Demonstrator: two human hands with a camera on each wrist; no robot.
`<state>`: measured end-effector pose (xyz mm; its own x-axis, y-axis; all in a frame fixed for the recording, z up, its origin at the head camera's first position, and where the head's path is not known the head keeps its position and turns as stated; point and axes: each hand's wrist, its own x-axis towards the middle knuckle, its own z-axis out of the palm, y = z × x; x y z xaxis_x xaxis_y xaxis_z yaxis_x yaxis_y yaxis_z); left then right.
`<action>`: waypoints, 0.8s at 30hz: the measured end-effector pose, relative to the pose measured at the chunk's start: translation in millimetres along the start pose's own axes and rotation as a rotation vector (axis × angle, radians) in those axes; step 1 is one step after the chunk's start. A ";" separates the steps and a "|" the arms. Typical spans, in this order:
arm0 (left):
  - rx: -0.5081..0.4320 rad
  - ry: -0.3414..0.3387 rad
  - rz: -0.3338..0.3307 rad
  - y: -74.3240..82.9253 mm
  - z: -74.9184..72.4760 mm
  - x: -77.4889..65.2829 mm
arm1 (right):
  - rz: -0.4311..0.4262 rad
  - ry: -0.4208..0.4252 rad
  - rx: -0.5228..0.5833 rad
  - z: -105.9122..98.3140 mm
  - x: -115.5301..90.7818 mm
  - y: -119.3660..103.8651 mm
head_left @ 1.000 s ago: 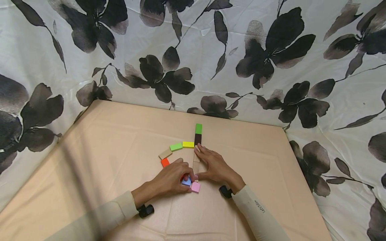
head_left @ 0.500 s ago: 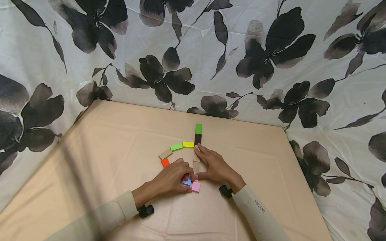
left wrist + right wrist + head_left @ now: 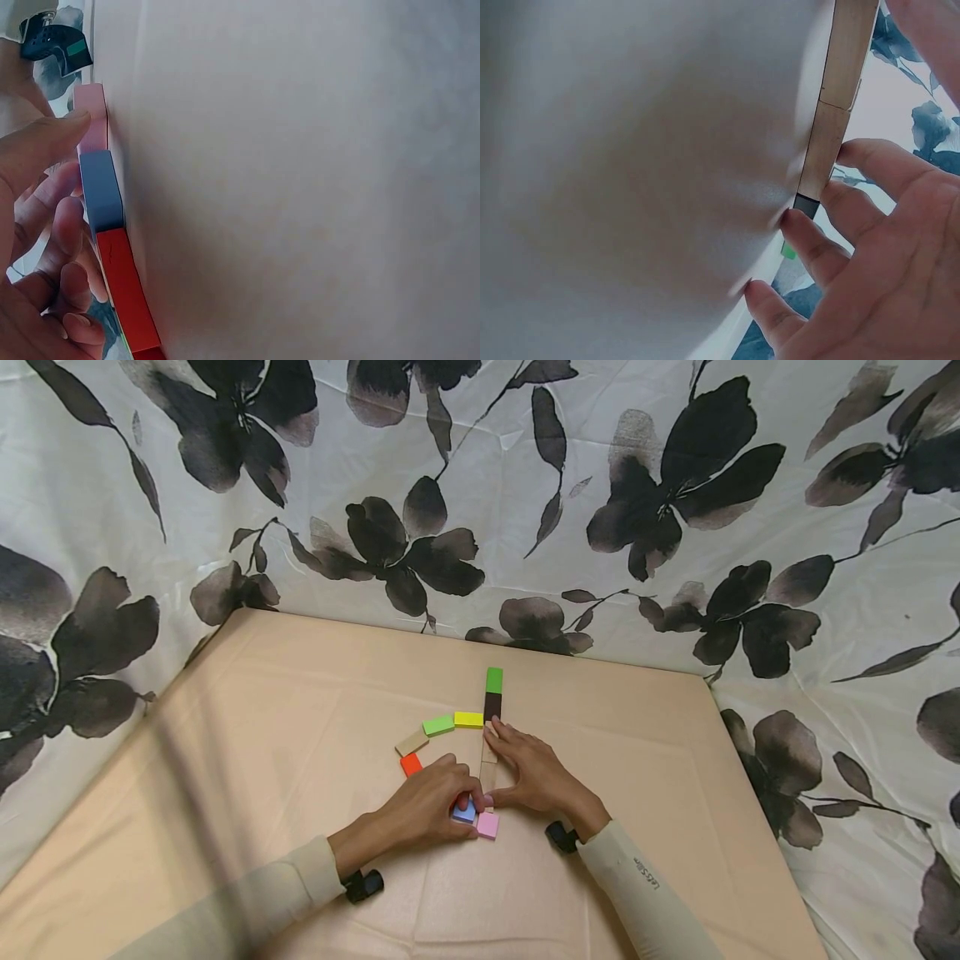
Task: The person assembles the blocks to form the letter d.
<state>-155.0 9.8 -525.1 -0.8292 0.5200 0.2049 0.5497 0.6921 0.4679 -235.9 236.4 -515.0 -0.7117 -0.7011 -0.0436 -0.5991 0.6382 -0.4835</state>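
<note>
Small wooden blocks lie on the table in a straight column with an arc on its left. My left hand [image 3: 420, 802] curls over the arc's lower end. Its thumb presses on the pink block [image 3: 91, 120], with the index finger opposite, beside the blue block [image 3: 101, 191]. A red block [image 3: 129, 289] adjoins the blue one. My right hand [image 3: 543, 777] lies along the column's right side, fingers extended. Its fingertips touch the plain wood blocks [image 3: 825, 150], and its thumb reaches toward the pink block. Part of the arc is hidden under my left hand.
Black [image 3: 492, 707] and green [image 3: 494, 681] blocks top the column. A yellow block [image 3: 468, 720], a light green block [image 3: 438, 726] and a tan block [image 3: 412, 743] form the upper arc. Floral cloth [image 3: 525, 510] hangs behind the table [image 3: 637, 735].
Both hands stay in place. The pink block has shifted very slightly to the right; the other blocks look the same.
</note>
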 end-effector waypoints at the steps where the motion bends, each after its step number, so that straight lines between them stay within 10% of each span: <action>1: -0.001 -0.001 0.000 0.1 0.0 0.2 | -0.001 0.001 -0.001 -0.1 0.0 0.1; 24: -0.012 0.055 -0.041 -7.9 -25.2 -11.0 | 0.051 0.031 0.107 -4.2 -2.6 1.5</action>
<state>-152.8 -14.0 -509.4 -0.8557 0.4626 0.2319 0.5138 0.7062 0.4872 -236.5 240.5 -511.9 -0.7520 -0.6576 -0.0444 -0.5204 0.6337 -0.5724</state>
